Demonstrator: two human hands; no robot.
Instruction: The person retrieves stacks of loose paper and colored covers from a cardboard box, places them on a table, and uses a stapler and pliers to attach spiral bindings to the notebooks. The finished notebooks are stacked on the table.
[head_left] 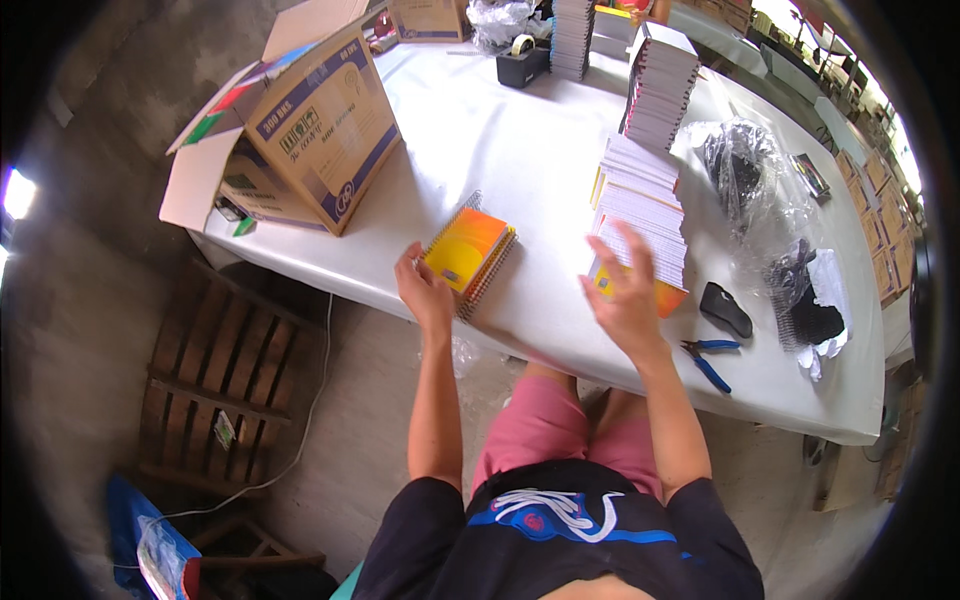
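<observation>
My left hand [424, 292] rests at the near corner of a small stack of orange and yellow spiral notebooks [470, 252] lying on the white table [500, 140]; its fingers touch the stack's edge without gripping it. My right hand [627, 295] hovers with fingers spread over the near end of a long leaning row of unbound white notebook blocks [640, 205]. An orange cover [668, 298] shows just under that hand. The right hand holds nothing.
An open cardboard box [310, 130] lies on its side at the table's left. Further stacks of notebooks [660, 85], a black tape dispenser [522, 65], bags of black spiral coils [745, 175], a black tool [725, 308] and blue-handled pliers [708, 360] sit around. A wooden pallet [220, 390] lies on the floor.
</observation>
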